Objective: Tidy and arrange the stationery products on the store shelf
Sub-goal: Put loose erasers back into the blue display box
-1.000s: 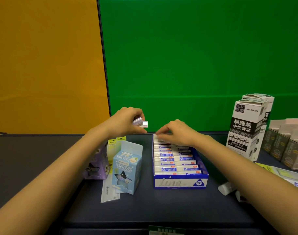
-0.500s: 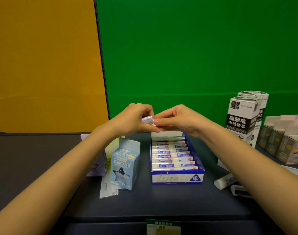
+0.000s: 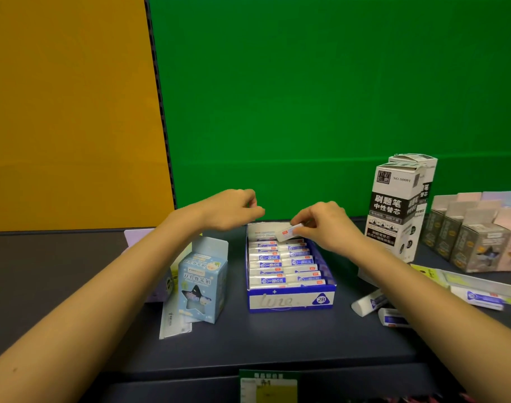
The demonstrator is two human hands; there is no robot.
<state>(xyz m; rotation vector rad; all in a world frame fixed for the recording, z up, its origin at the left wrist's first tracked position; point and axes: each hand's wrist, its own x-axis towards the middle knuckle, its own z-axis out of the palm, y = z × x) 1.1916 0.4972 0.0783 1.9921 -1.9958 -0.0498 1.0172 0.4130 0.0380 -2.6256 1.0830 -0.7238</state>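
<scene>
**Eraser handed over, going into the display box**

Dark shelf surface point(image 3: 277, 338) runs in front of an orange and green back wall. Working left to right:

1. At 9 o'clock of the display box stands the pale blue sharpener carton point(image 3: 201, 289), with a flat white packet point(image 3: 172, 324) lying under its near edge. Neither has shifted.

2. My left hand point(image 3: 229, 209) hovers at 11 o'clock of the box, fingers loosely curled and holding nothing. Half a second ago it pinched the eraser together with the right hand; it has since let go and drawn back to the left.

3. The blue display box point(image 3: 290, 301) sits at centre, its rows of sleeved erasers nearly full.

4. My right hand point(image 3: 325, 225) now pinches the eraser point(image 3: 287, 232) alone, between thumb and fingertips, low over the far row at 12 o'clock of the box. I judge the transfer complete; seating the eraser in that back row remains.

5. At 3 o'clock, two loose erasers point(image 3: 376, 305) lie on the shelf near the tall refill cartons point(image 3: 393, 207), still to be collected.
</scene>
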